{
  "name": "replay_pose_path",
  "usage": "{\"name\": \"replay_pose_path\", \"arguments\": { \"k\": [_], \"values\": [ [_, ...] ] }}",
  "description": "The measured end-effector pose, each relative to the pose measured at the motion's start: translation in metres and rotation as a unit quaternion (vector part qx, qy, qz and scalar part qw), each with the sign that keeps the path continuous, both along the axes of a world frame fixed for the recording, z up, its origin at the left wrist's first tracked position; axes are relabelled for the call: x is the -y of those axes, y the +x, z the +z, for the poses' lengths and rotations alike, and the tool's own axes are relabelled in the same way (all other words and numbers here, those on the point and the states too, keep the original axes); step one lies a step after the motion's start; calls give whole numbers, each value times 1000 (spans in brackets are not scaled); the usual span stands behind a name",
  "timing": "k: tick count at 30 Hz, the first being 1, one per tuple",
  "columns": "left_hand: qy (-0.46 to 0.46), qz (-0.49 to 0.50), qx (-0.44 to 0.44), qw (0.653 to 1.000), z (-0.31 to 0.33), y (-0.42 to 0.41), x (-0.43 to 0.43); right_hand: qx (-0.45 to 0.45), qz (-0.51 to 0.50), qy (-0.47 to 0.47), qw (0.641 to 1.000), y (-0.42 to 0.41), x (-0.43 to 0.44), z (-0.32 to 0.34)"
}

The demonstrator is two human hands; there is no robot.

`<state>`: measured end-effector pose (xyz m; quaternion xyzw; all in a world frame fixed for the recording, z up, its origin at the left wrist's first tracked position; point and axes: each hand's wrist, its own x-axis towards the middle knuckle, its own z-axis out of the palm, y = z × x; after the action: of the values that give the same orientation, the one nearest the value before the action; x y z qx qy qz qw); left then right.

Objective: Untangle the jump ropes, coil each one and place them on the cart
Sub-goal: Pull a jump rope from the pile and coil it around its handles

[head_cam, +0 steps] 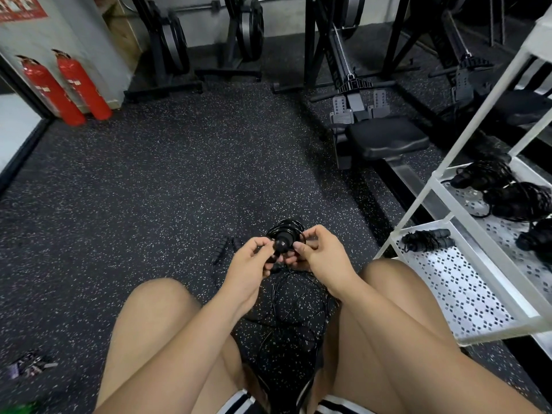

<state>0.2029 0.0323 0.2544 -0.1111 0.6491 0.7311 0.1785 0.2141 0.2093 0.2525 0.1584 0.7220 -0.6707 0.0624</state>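
I sit on the floor with a black jump rope point(283, 239) held up in front of me, its cord wound in loops around the handles. My left hand point(249, 261) pinches it from the left and my right hand point(321, 252) pinches it from the right. More black rope point(294, 297) lies tangled on the floor between my knees, with two handles point(228, 248) just left of my hands. The white cart point(466, 282) stands at my right. A coiled rope point(427, 239) lies on its lower shelf and several coiled ropes point(507, 192) on the shelf above.
A rowing machine point(385, 138) stands ahead to the right, beside the cart. Two red fire extinguishers point(68, 88) lean at the wall on the far left. Black exercise machines point(206, 43) line the back. Speckled rubber floor point(167, 180) stretches ahead.
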Motion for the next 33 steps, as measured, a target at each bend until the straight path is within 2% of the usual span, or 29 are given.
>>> {"name": "replay_pose_path", "arguments": {
  "k": [5, 8, 11, 15, 19, 22, 25, 28, 33],
  "values": [
    [32, -53, 27, 998, 2, -1, 3, -8, -32, 38, 999, -2, -12, 8],
    [0, -83, 31, 996, 4, -2, -1, 5, -43, 33, 998, -5, -16, 4],
    [-49, -82, 26, 995, 4, -2, 1, 3, -57, 119, 991, -9, -31, 7],
    [-83, -98, 4, 992, 2, -3, 17, 1, -51, 36, 998, -13, -40, 16],
    [-81, -61, 0, 995, 0, -4, 14, -8, -38, 57, 998, 2, -15, 20],
    [-93, -22, -11, 995, 2, -9, 11, -16, 47, 51, 998, 10, -3, 20],
    [-99, -10, -18, 995, -1, -9, 10, 0, 85, -36, 996, 8, -2, 10],
    [-52, 8, -1, 999, -2, -9, 10, 14, 95, -129, 987, 5, -6, 6],
    [-24, -21, 18, 999, 2, -7, 11, 21, 94, -47, 994, 4, -6, -3]
  ]
}}
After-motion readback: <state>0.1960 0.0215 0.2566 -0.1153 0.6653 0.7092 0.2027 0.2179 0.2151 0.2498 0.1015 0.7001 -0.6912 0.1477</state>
